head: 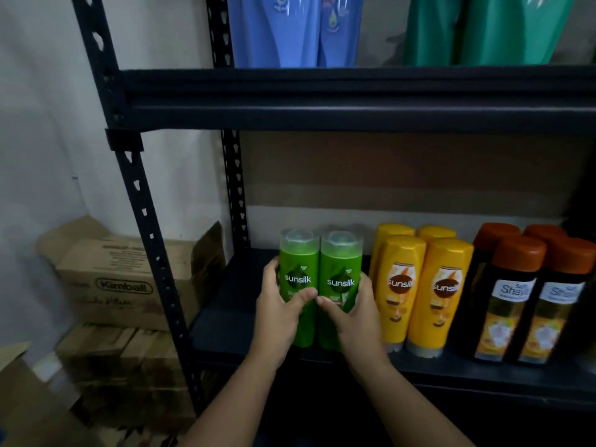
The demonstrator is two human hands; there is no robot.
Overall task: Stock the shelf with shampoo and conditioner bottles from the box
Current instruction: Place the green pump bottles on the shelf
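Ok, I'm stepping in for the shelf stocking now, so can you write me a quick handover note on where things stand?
Left hand grips the left green Sunsilk bottle; right hand grips the right green Sunsilk bottle. Both stand upright, side by side, on the dark metal shelf.
Done: four yellow Sunsilk bottles and four dark bottles with orange caps stand to the right.
Left: release the green pair. The supply box is not clearly in view, so I cannot tell how many remain.
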